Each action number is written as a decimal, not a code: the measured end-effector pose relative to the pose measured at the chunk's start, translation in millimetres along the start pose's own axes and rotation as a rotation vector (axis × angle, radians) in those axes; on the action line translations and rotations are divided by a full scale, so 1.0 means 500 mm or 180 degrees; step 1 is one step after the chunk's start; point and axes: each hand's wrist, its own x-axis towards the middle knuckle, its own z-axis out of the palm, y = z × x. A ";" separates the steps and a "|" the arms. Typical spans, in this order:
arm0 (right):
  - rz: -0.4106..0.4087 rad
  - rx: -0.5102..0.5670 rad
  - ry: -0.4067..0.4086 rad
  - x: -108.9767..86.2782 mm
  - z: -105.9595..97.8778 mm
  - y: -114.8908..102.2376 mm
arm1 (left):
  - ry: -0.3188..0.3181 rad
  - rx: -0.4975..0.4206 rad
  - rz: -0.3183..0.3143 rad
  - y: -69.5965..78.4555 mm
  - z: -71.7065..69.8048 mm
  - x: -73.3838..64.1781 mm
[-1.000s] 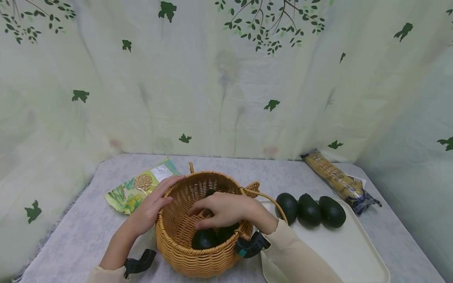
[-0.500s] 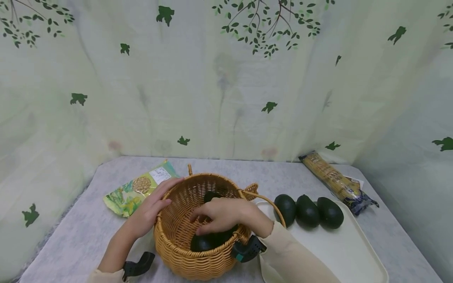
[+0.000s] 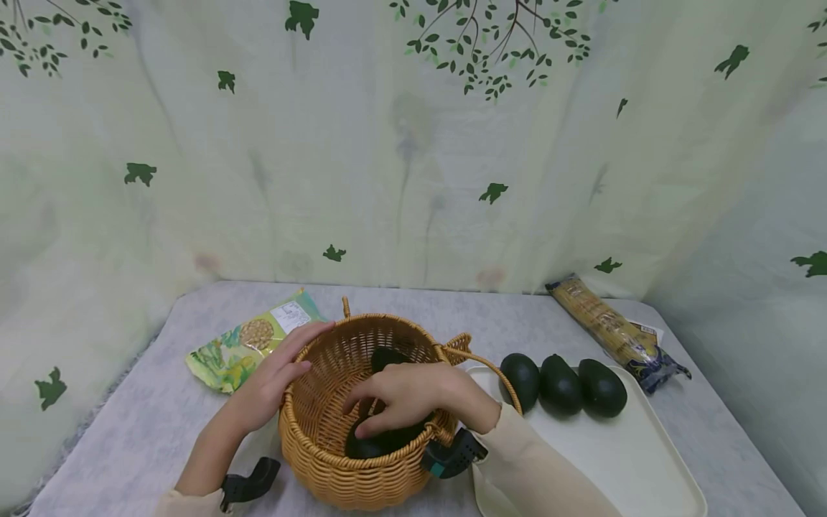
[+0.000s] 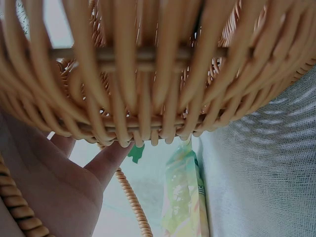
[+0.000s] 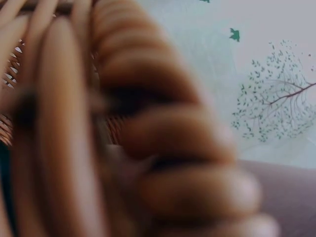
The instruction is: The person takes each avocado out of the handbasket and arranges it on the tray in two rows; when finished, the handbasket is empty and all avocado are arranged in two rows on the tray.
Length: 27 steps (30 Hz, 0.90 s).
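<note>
A round wicker basket (image 3: 358, 482) stands at the front centre. My left hand (image 3: 274, 377) rests against its left rim, fingers extended along the edge; the left wrist view also shows this hand (image 4: 64, 182) beside the weave (image 4: 163, 89). Inside the basket, my right hand (image 3: 413, 395) lies over dark green avocados, its thumb on the front avocado (image 3: 365, 445). Another avocado (image 3: 386, 357) shows behind the knuckles. Some right fingers are hidden, and I cannot tell whether they grip an avocado. In the right wrist view, blurred wicker (image 5: 163, 133) covers most of the hand.
On the right lies a white tray (image 3: 601, 459) with three avocados (image 3: 561, 385) in a row at its far edge. Beyond it is a long pack of dried noodles (image 3: 610, 323). A green and yellow bag (image 3: 248, 341) lies behind the left hand. The basket's handle (image 3: 497, 372) overhangs the tray.
My right hand has shifted slightly within the basket, and the avocados under it have moved a little; the rear one shows more. My left hand stays at the rim.
</note>
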 end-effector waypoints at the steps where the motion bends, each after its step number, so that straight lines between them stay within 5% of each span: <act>1: -0.0014 0.0010 -0.0007 -0.001 0.000 -0.001 | -0.0001 -0.0003 -0.0003 0.000 0.000 0.000; 11: -0.0154 0.0035 -0.0146 -0.005 -0.002 -0.002 | -0.0032 -0.0028 -0.0045 -0.002 0.001 -0.001; 27: 0.0340 -0.0378 -0.0203 0.001 0.002 -0.007 | -0.0014 -0.0011 -0.0027 -0.004 -0.001 0.002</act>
